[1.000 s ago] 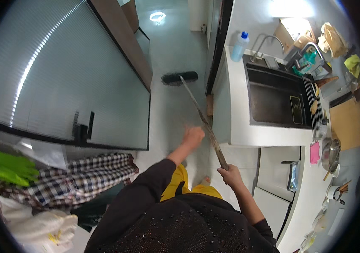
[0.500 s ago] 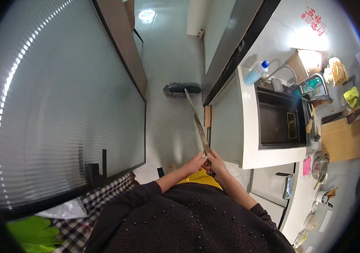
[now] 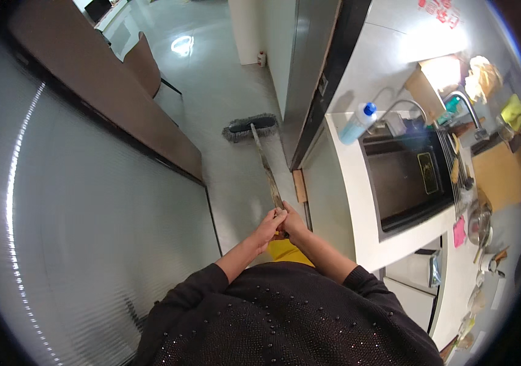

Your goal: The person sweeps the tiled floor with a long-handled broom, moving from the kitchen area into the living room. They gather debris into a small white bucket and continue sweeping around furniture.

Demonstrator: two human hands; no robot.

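Well, both hands are closed on the same pole: the left hand [image 3: 265, 230] and the right hand [image 3: 295, 224] are curled round the near end of the mop handle [image 3: 264, 165], touching each other just in front of the dark beaded top [image 3: 278, 317] and yellow trousers [image 3: 289, 252]. From those 2 hands the handle runs far and slightly left to the grey fringed mop head [image 3: 249, 127], which lies on the pale floor [image 3: 211, 91] near the dark door frame [image 3: 312, 116] on its right. A ribbed glass door [image 3: 108, 226] fills the near left, and a brown chair [image 3: 144, 67] stands farther off on that side. To the right, a white counter [image 3: 358, 244] holds a black sink [image 3: 394, 183], with a blue-capped bottle [image 3: 358, 125] at its left edge.
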